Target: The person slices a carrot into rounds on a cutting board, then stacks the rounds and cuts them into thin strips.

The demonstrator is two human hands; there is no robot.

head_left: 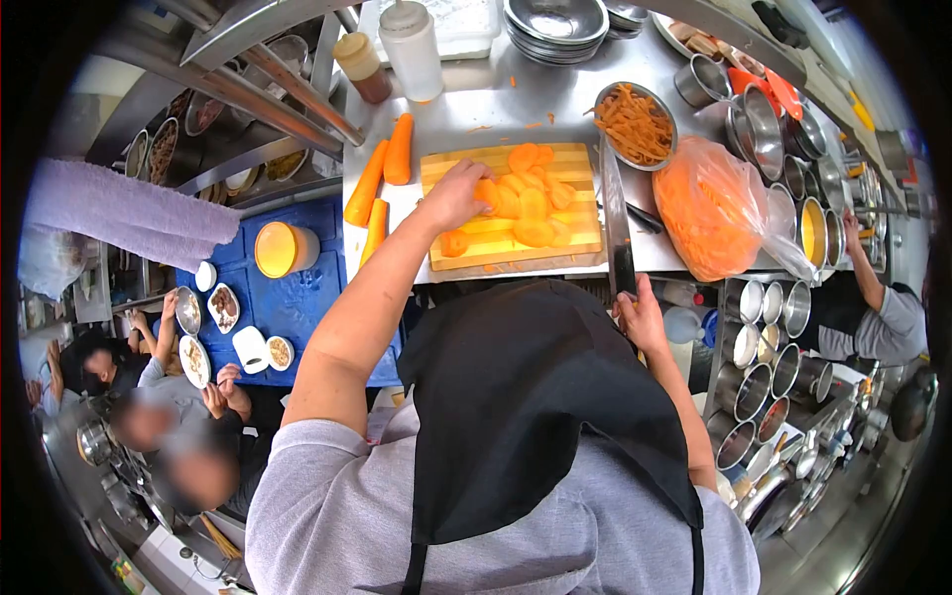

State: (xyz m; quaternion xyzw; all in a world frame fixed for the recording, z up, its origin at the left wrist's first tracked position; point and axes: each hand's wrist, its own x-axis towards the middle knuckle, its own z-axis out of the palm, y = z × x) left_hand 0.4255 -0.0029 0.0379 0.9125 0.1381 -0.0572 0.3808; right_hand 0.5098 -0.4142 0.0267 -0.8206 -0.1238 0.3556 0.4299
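Carrot slices (534, 205) lie in a loose pile on a striped wooden cutting board (585, 164). From the left, my left hand (460, 195) reaches over the board, its fingers bent and closed on slices at the pile's left side. My right hand (643, 315) is wrapped around the dark handle of a large knife (614, 203). The blade points away from me along the board's right edge, apart from the slices. Whole peeled carrots (399, 151) rest left of the board.
A metal bowl of carrot strips (636, 125) and a plastic bag of orange pieces (706, 213) stand on the right. Squeeze bottles (411, 52) and stacked metal bowls (557, 28) sit behind. People work around a blue table (297, 322) at left; another person's arm (867, 263) shows at right.
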